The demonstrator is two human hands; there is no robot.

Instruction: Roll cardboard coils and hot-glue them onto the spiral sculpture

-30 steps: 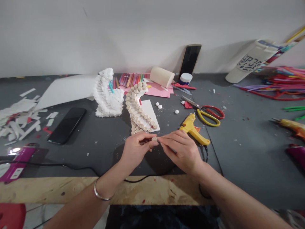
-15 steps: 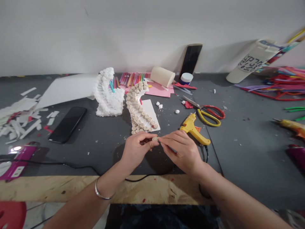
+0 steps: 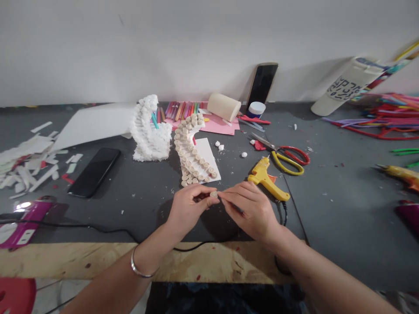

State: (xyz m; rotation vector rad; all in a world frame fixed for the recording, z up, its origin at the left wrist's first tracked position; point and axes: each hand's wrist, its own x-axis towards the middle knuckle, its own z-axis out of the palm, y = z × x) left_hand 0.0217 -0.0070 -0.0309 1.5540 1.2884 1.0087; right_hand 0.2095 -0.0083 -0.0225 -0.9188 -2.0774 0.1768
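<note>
Narrow pinch of the left hand (image 3: 188,210) on a small round cream disc (image 3: 214,194), low in the frame's middle; fingertips of the right hand (image 3: 250,212) closed against the disc's edge. Just right, a yellow plastic hot glue gun (image 3: 266,181); upper left, a curving spiral of cream discs (image 3: 193,152) on a white card (image 3: 209,159); farther left, a black smartphone (image 3: 94,172).

Yellow glue gun (image 3: 266,181) beside right hand (image 3: 250,213)

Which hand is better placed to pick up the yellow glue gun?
Probably the right hand: it sits just below the yellow glue gun, with only its fingertips at the small rolled disc. The left hand is farther away and seems to grip that disc.
</note>
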